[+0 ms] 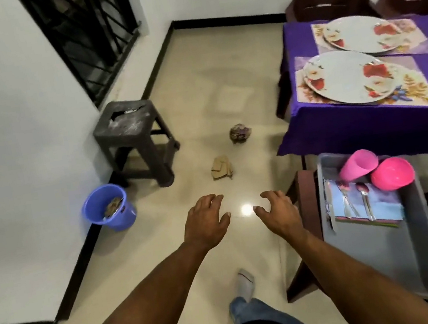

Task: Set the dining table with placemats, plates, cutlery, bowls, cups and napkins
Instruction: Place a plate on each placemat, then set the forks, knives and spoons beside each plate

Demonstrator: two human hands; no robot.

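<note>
Purple-clothed desk (342,130) at right, carrying two floral placemats, near one (417,90) and far one (410,30), each with a flowered plate: near plate (345,76), far plate (360,33). No cutlery, cups or napkins on the desk yet, so probably mid-task. Two dark chairs behind the desk.

Grey plastic tray (383,247) below the desk's near edge, resting on what looks like a dark chair seat. Inside: pink cup (359,165) lying on its side, touching a pink bowl (392,172); a flat stack of what seem placemats or napkins (382,208); on that stack a fork (346,197) and a spoon (364,198).

Left hand (205,219) and right hand (278,213) both over the bare floor, fingers spread and loosely curved, released, grasping nothing, just left of the tray.

Handling, as judged: cup and bowl likely light plastic, stiff, not fragile; best taken round the wall or rim. Cutlery thin, smooth, liable to slide off the stack; best pinched at mid-handle. Stack soft and limp; best lifted by an edge only once the cutlery is off.

Elsewhere: dark stool (133,135), blue bucket (107,206), two scraps on the floor.
</note>
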